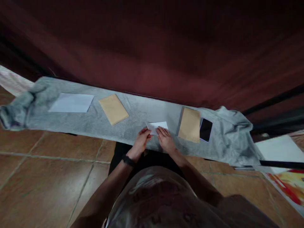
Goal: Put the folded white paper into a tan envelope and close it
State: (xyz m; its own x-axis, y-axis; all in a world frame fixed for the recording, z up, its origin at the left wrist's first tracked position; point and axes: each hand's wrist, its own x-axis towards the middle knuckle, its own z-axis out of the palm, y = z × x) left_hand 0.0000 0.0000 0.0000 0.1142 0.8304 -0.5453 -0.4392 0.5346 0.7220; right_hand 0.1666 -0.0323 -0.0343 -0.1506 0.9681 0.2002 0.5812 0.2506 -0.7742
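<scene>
A small piece of white paper, which looks folded, lies on the grey cloth near its front edge. My left hand has its fingers pressed together on the paper's left corner. My right hand rests on the paper's right part, fingers stretched out flat. Left of the hands lies a tan envelope-like piece, set at an angle. A stack of white paper is at the far left of the cloth. To the right are a brown paper piece and, beside it, a dark phone.
The grey cloth covers a long narrow surface and is bunched up at both ends. A dark red curtain-like surface stands behind it. White sheets and a colourful printed item are at the far right. Tiled floor shows below.
</scene>
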